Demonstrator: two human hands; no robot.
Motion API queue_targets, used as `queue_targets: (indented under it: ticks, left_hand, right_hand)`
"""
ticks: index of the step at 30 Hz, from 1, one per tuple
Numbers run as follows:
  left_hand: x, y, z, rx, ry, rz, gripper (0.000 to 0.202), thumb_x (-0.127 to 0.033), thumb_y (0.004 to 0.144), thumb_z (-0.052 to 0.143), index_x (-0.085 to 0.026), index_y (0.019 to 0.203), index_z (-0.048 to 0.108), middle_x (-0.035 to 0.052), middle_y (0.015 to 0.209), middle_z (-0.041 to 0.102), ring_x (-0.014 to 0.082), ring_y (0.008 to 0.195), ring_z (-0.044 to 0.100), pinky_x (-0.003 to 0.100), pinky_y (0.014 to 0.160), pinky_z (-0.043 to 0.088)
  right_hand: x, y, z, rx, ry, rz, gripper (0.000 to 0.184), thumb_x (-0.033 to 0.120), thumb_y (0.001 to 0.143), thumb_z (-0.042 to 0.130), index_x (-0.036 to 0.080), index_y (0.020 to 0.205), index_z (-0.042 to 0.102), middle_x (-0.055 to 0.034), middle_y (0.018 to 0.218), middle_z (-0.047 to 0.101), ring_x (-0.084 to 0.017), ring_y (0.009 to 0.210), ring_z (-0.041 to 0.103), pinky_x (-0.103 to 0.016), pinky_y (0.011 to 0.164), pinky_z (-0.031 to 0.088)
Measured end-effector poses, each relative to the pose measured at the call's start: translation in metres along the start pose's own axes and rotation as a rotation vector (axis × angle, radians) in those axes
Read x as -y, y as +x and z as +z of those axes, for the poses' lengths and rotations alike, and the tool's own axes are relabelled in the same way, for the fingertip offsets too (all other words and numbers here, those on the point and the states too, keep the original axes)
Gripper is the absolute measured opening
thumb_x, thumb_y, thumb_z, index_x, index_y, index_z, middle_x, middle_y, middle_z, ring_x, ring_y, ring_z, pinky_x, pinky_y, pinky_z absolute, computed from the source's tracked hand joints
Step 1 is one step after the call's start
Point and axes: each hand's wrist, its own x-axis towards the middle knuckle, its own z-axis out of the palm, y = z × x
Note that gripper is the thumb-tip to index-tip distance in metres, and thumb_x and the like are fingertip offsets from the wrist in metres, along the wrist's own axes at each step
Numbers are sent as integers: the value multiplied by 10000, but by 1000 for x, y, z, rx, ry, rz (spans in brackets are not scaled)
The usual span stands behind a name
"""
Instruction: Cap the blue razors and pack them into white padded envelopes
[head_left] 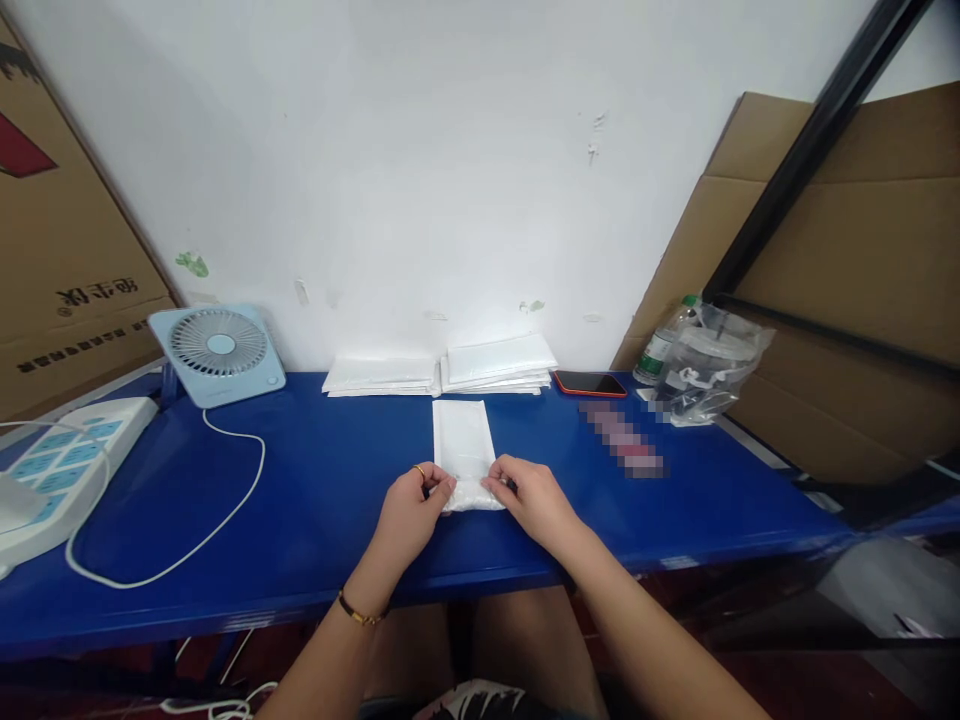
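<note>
Near the low middle of the frame, a white bag (463,435) lies flat on the blue bench (315,530), with its near end crumpled. The left hand (414,503) pinches the near left corner between thumb and fingers. The right hand (531,497) pinches the near right corner the same way. The step in hand looks like folding or smoothing that near end. It seems to call for both hands to pull evenly and press the edge flat, so that it does not go crooked.

Past the bag, in the middle of the frame, two piles of white bags sit side by side, the left pile (381,374) and the right pile (499,364). A phone (590,383) lies just right of them.

Some things are hard to see. The fingers hide the bag's near corners, and I cannot tell if anything is inside. Small dark spots show by both hands, but I cannot tell what they are. At the right, a patch (626,440) is blurred out, and a clear bag (709,368) hides part of a bottle (656,352). The power strip (71,470) is cut off at the left edge.
</note>
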Motion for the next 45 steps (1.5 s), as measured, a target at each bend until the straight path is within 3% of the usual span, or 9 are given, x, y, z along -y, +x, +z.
queue_targets:
  ticks: [5, 10, 13, 19, 24, 28, 36, 40, 45]
  left_hand:
    - [-3, 11, 11, -20, -289, -67, 276, -369, 721, 621, -171, 886, 522, -63, 602, 499, 101, 531, 525, 218, 524, 446]
    - [-25, 14, 19, -1, -515, -119, 430, -295, 684, 681, -184, 1022, 439, -109, 549, 415, 69, 460, 488, 193, 493, 447]
    - [-44, 13, 17, 44, -654, -94, 432, -328, 714, 673, -198, 1065, 457, -69, 627, 476, 89, 581, 528, 209, 540, 484]
    - [-47, 27, -8, -144, -672, 38, 383, -382, 793, 593, -243, 1137, 499, 51, 1077, 530, 181, 1034, 507, 260, 736, 508]
    - [-20, 58, -24, -135, -696, -143, 374, -326, 776, 625, -226, 1118, 509, 94, 1173, 495, 194, 1043, 514, 288, 747, 508]
    - [-8, 77, -33, -85, -719, -247, 335, -296, 772, 641, -199, 1068, 519, 105, 1126, 528, 186, 979, 565, 294, 733, 512]
    - [16, 108, -50, -134, -856, -391, 176, -194, 787, 619, -170, 915, 500, 70, 944, 596, 160, 837, 639, 286, 687, 528]
    - [17, 111, -54, -131, -933, -447, 121, -165, 800, 586, -163, 887, 502, 83, 971, 607, 158, 819, 646, 268, 658, 527]
    - [12, 109, -53, -139, -939, -456, 120, -165, 805, 561, -165, 909, 501, 91, 1026, 592, 153, 820, 642, 263, 653, 524]
  right_hand:
    - [15, -18, 0, -233, -249, -230, 254, 349, 845, 540, 211, 1051, 596, -98, 1093, 613, -280, 1092, 471, -425, 887, 344]
    - [12, -20, 8, -202, -328, -305, 323, 190, 886, 457, 230, 1194, 549, -90, 1056, 640, -247, 1025, 526, -404, 833, 391]
    - [3, -11, -5, -280, -245, -340, 305, 162, 883, 451, 226, 1145, 591, -84, 963, 653, -223, 988, 557, -366, 823, 435]
    - [-20, 28, -50, -604, 150, 55, 214, 330, 830, 545, 208, 961, 663, -81, 894, 656, -206, 824, 597, -330, 723, 489]
    - [-65, 89, -63, -751, 750, 320, 381, 415, 674, 685, 117, 912, 667, -68, 789, 683, -182, 682, 616, -285, 587, 485]
    - [-97, 136, -68, -773, 902, 421, 407, 394, 593, 733, 102, 868, 662, -60, 710, 674, -160, 605, 601, -254, 508, 465]
    - [-147, 184, -63, -653, 361, 693, 368, 350, 618, 689, 83, 870, 654, -106, 760, 663, -199, 686, 603, -288, 581, 465]
    - [-162, 191, -60, -572, 156, 717, 278, 288, 592, 692, 111, 806, 663, -126, 819, 654, -266, 827, 585, -375, 741, 434]
    - [-152, 192, -64, -547, -93, 656, 330, 312, 672, 638, 156, 962, 647, -140, 1046, 600, -318, 1062, 466, -463, 905, 310]
